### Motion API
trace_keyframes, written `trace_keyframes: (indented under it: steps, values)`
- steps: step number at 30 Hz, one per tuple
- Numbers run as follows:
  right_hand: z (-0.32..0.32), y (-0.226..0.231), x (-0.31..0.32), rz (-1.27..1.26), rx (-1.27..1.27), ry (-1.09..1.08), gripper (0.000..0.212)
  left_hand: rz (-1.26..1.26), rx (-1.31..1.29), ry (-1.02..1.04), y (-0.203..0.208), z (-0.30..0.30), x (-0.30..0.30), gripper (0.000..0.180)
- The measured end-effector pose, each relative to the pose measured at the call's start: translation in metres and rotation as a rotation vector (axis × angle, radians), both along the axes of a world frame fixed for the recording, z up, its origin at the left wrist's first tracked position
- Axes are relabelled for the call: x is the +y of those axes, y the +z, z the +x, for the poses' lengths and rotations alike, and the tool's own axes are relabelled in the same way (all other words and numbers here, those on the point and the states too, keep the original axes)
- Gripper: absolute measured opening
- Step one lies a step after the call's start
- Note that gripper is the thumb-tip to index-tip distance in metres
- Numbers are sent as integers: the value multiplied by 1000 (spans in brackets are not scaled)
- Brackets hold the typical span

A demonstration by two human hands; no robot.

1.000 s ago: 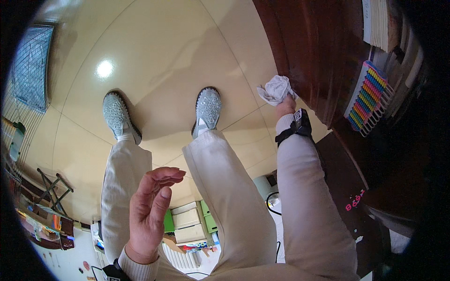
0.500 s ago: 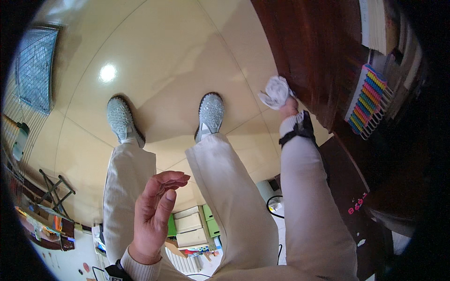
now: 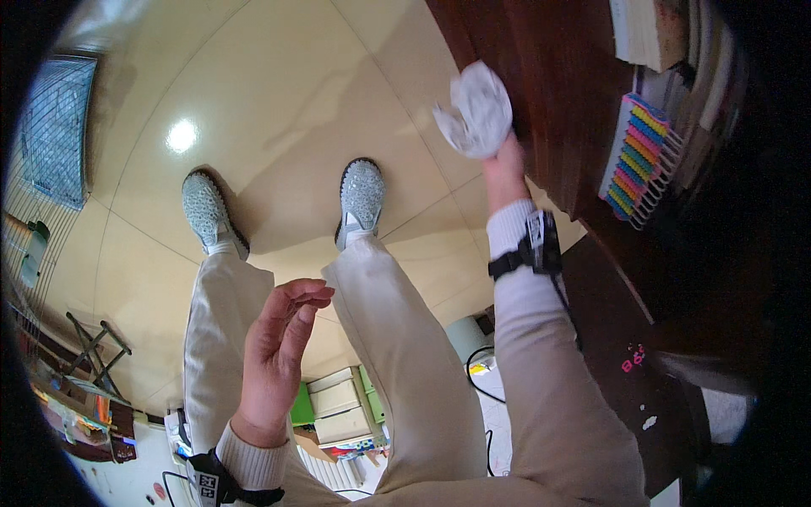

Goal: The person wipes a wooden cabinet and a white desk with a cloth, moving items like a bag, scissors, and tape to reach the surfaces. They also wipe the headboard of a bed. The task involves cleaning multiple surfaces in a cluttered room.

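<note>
My right hand (image 3: 506,162) reaches far forward and grips a crumpled white cloth (image 3: 480,106). The cloth hides most of its fingers and lies along the edge of the dark brown wooden furniture (image 3: 549,101); whether it touches the wood I cannot tell. My left hand (image 3: 274,355) hovers over my legs, fingers loosely bent and thumb a little apart, with nothing in it. Its nearest neighbour is my light trouser leg (image 3: 221,329).
Books (image 3: 646,34) and a multicoloured beaded piece (image 3: 639,156) sit at the far right. Beige tiles (image 3: 296,84) cover the floor. A wire rack (image 3: 59,127) and a small folding stand (image 3: 97,351) are on the left. Boxes (image 3: 338,406) show between my legs, near a black cable (image 3: 473,384).
My right hand has moved forward and slightly left with the cloth, which now looks more spread out. The left hand keeps nearly the same pose, and the view has shifted a little.
</note>
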State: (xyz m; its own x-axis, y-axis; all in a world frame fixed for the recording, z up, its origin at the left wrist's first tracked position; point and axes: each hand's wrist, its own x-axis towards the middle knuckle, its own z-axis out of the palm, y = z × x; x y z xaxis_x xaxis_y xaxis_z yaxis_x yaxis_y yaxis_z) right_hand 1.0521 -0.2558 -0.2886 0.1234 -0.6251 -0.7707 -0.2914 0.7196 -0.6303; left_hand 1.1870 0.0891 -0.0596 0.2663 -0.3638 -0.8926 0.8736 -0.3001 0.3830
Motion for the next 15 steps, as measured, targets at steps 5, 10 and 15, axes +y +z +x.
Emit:
trace_keyframes:
  steps: [5, 10, 15]
  values:
    - [-50, 79, 2, -72, 69, -253, 41, -54, 2, 73, -2, 0, 6, 26]
    - [-4, 139, 11, -200, -31, -64, 42, -48, -23, 84, -3, 1, 7, 28]
    - [74, 216, 26, -852, 223, 429, 47, -67, -11, 98, -3, 0, 9, 24]
